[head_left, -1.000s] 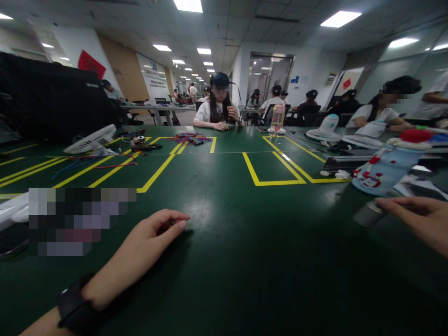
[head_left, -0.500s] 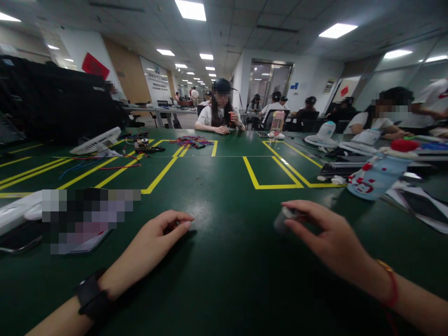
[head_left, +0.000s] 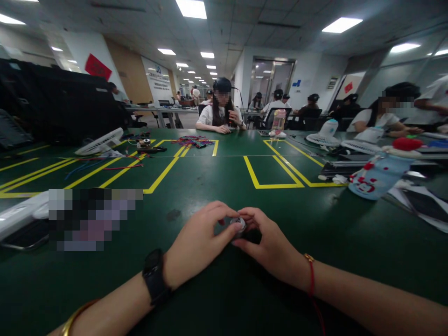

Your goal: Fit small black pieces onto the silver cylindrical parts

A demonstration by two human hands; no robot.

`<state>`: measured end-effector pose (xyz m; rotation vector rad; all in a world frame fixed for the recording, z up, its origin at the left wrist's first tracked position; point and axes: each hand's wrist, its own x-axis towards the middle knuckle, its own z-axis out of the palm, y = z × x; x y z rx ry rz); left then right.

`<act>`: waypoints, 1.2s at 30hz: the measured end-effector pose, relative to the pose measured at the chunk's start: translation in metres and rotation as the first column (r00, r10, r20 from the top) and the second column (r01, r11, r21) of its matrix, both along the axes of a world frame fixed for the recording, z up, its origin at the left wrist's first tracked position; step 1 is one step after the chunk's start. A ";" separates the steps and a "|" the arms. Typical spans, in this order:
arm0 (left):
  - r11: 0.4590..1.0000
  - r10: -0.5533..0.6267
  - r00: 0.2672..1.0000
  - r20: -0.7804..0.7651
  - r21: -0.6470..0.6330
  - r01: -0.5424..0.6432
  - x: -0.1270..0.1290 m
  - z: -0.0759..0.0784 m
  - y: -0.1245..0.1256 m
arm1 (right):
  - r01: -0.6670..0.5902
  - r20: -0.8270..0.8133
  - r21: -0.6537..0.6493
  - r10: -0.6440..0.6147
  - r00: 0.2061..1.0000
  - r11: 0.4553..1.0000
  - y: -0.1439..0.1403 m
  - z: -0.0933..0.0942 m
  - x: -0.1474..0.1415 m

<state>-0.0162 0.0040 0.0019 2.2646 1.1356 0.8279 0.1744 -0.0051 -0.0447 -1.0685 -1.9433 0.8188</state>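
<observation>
Both hands have closed in to meet at the table's (head_left: 210, 186) near middle, short of the yellow box (head_left: 273, 172). Left hand (head_left: 199, 242) and right hand (head_left: 271, 245) pinch one small object (head_left: 239, 224) between their fingertips: round, silvery, pale on top. Half a second back only the right hand carried it, off to the right. Fingers cover most of it; its make is unclear.

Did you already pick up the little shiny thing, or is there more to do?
Picked up: the small silvery part is off to no side now, pinched between left hand and right hand above the green table. Both grips are on it. Nothing else has been attached yet.
</observation>
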 end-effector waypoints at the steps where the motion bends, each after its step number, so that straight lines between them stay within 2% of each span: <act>1: 1.000 0.009 1.000 0.021 0.001 -0.009 0.004 0.001 0.001 | 0.002 0.013 0.008 -0.003 1.000 1.000 0.000 0.001 0.000; 5: 0.998 0.059 0.994 0.092 -0.016 -0.058 0.006 0.002 0.001 | 0.013 0.077 0.059 -0.017 0.997 0.998 0.000 0.005 -0.001; 10: 0.982 0.190 0.970 0.154 -0.038 -0.186 -0.007 0.001 0.001 | 0.012 0.170 0.152 -0.039 0.985 0.988 -0.003 0.009 0.002; 12: 0.985 0.165 0.981 0.105 -0.077 -0.158 -0.013 -0.007 0.003 | 0.015 0.187 0.157 -0.045 0.981 0.987 -0.004 0.010 0.006; 16: 0.995 0.020 0.997 -0.071 -0.099 -0.027 -0.017 -0.025 0.007 | 0.018 0.203 0.152 -0.050 0.978 0.988 -0.004 0.009 0.009; 19: 0.993 0.004 0.996 -0.086 -0.118 -0.015 -0.018 -0.027 0.008 | 0.025 0.207 0.136 -0.053 0.977 0.990 -0.003 0.009 0.011; 21: 0.983 0.056 0.998 -0.010 -0.177 -0.057 -0.023 -0.022 0.008 | 0.080 0.218 0.148 -0.112 0.969 0.986 -0.002 0.012 0.020; 23: 0.954 0.140 0.989 0.054 -0.273 -0.120 -0.035 -0.019 0.010 | 0.210 0.228 0.197 -0.253 0.940 0.958 -0.001 0.015 0.040; 25: 0.903 0.234 0.967 0.103 -0.392 -0.177 -0.051 -0.019 0.014 | 0.382 0.235 0.266 -0.444 0.865 0.885 0.000 0.017 0.075; 26: 0.872 0.280 0.949 0.143 -0.451 -0.189 -0.059 -0.021 0.016 | 0.474 0.236 0.298 -0.546 0.804 0.828 -0.001 0.016 0.097; 29: 0.804 0.403 0.844 0.355 -0.577 -0.141 -0.079 -0.031 0.023 | 0.690 0.306 0.378 -0.787 0.536 0.617 -0.006 0.013 0.175; 31: 0.786 0.443 0.761 0.473 -0.613 -0.077 -0.084 -0.036 0.026 | 0.752 0.395 0.396 -0.837 0.379 0.527 -0.011 0.011 0.225; 34: 0.773 0.460 0.731 0.503 -0.632 -0.052 -0.081 -0.037 0.027 | 0.769 0.543 0.364 -0.791 0.283 0.525 -0.016 0.010 0.270; 36: 0.772 0.464 0.745 0.480 -0.632 -0.073 -0.077 -0.036 0.026 | 0.718 0.583 0.468 -0.791 0.188 0.516 -0.015 0.012 0.269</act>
